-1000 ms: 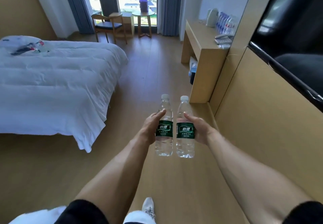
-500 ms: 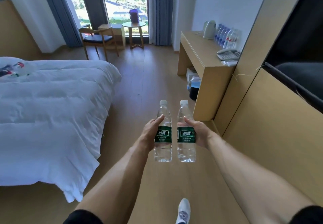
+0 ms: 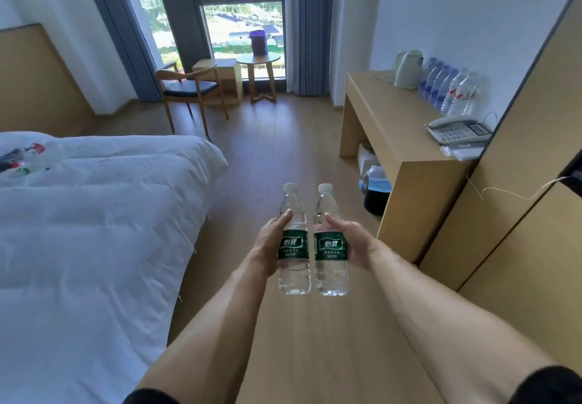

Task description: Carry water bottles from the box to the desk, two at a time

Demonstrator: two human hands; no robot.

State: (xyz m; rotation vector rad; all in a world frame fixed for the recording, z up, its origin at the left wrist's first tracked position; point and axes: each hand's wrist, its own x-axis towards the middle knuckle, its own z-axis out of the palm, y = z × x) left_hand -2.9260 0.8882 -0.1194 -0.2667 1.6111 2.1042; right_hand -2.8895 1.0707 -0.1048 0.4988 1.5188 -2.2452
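Observation:
My left hand [image 3: 267, 246] grips a clear water bottle [image 3: 293, 274] with a green label and white cap, held upright over the floor. Right beside it, my right hand [image 3: 354, 243] grips a second identical bottle [image 3: 331, 274], also upright. The two bottles stand almost side by side at mid-frame. The wooden desk [image 3: 393, 120] stands ahead on the right against the wall. Several water bottles [image 3: 447, 88] are lined up at its back edge. The box is not in view.
On the desk stand a white kettle [image 3: 407, 69] and a telephone [image 3: 458, 131]. A dark bin and white items [image 3: 374, 189] sit under the desk. A white bed [image 3: 94, 230] fills the left. A chair [image 3: 189, 88] and round table [image 3: 258, 66] stand by the window.
The view has moved forward along the wooden floor, so the desk and window are nearer. Both hands keep the same grip on the bottles.

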